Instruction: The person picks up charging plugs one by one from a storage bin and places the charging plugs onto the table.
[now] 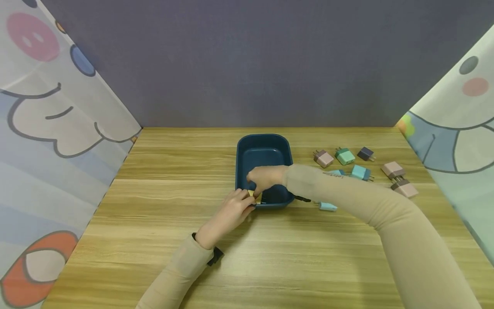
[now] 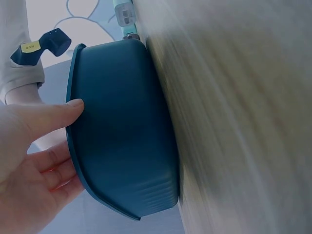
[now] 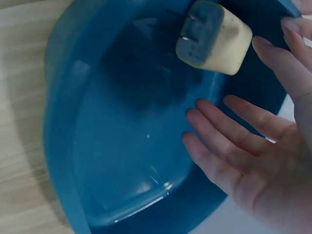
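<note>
A dark blue plastic bin [image 1: 264, 138] stands on the wooden table. My left hand [image 1: 230, 210] pinches its near left rim, thumb on the outer wall and fingers over the other side, as the left wrist view shows. Inside the bin is a yellow plug charger [image 3: 233, 44] with a grey face and two metal prongs. Over the bin's interior, my right hand [image 3: 248, 151] has its fingers spread and loosely bent. Its thumb tip comes right beside the charger, while the other fingers stand apart from it.
Right of the bin lie several plug chargers: a pink one [image 1: 323, 158], a green one [image 1: 344, 156], a dark one [image 1: 365, 153], light blue ones [image 1: 360, 172] and a pink pair [image 1: 404, 188] prongs together. My right sleeve [image 1: 347, 189] hides part of this group. A grey partition [image 1: 262, 64] rises behind.
</note>
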Tool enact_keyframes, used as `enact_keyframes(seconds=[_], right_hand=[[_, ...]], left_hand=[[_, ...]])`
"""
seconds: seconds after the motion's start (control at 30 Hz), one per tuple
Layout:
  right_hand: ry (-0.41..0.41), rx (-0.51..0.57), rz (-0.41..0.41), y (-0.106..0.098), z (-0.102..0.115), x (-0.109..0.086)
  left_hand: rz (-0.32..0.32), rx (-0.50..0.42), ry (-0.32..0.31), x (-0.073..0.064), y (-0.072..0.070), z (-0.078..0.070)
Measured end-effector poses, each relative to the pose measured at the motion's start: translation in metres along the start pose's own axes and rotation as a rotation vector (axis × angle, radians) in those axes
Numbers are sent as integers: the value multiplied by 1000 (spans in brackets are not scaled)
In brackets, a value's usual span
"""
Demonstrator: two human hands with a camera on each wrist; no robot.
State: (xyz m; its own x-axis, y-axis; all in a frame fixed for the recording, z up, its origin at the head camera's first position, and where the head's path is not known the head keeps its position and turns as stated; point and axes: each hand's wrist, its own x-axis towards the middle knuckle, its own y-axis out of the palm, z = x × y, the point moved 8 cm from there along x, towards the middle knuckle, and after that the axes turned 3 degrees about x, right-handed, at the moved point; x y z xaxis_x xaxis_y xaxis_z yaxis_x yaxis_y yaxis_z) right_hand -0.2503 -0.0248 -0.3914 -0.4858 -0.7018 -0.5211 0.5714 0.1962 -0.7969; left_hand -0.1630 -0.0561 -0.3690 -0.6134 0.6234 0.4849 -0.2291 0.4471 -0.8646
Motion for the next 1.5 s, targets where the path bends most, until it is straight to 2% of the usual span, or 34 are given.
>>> enact_keyframes(seconds=[0.2,0.43,0.73,1.07,1.5], right_hand=[[-4,33,22,11,0,5],[-22,6,28,21,2,9],[-75,101,37,23,6,11],[3,48,1,12,-6,5],[42,15,-11,-5,-12,-10]], left_hand=[[13,-1,1,1,0,0],[26,0,-7,1,0,0],[24,4,-17,1,0,-1],[23,-7,-13,1,1,0],[18,-20,-20,2,0,0]])
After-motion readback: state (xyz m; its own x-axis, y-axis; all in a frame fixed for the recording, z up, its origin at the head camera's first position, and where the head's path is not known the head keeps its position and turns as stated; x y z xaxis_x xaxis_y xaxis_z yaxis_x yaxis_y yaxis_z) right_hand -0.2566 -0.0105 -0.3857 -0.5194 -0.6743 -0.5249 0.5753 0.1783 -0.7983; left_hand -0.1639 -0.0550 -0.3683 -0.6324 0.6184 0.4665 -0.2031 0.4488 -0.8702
